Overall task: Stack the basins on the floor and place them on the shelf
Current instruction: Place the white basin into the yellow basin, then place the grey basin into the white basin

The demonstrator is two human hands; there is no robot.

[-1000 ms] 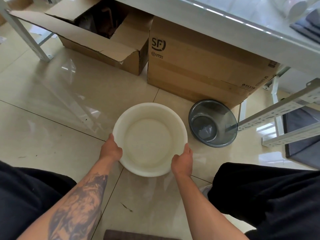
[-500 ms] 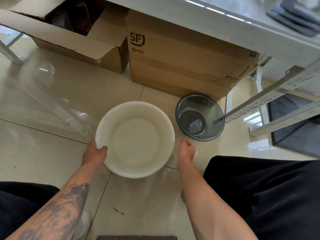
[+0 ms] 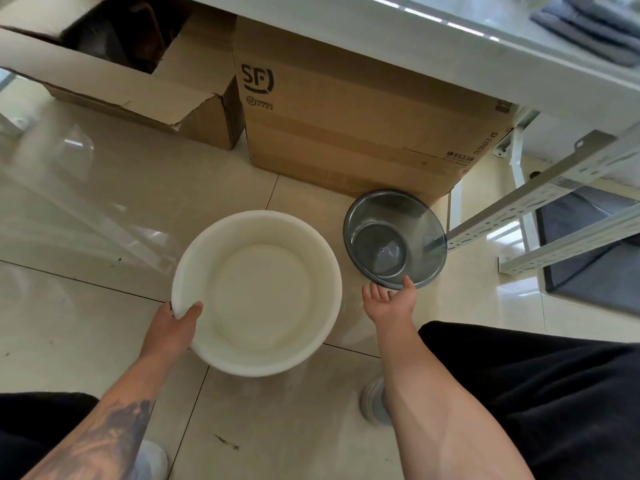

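Observation:
A large white basin [image 3: 258, 292] is held just above the tiled floor by its left rim, with my left hand [image 3: 171, 329] gripping that rim, thumb inside. To its right a smaller grey translucent basin [image 3: 394, 239] stands on the floor against a cardboard box. My right hand [image 3: 389, 299] is open, palm up, fingers apart, its fingertips at the grey basin's near rim. It holds nothing. The metal shelf [image 3: 540, 202] slants in from the right.
Two cardboard boxes stand behind the basins: an open one [image 3: 138, 84] at left and a closed SF box [image 3: 346, 133]. A white table edge [image 3: 415, 39] runs above them. My knees in black trousers [image 3: 540, 393] and a shoe [image 3: 372, 401] are close below.
My right hand let go of the white basin's right rim and moved right and forward to the grey basin. My left hand shifted its grip on the left rim, thumb now inside.

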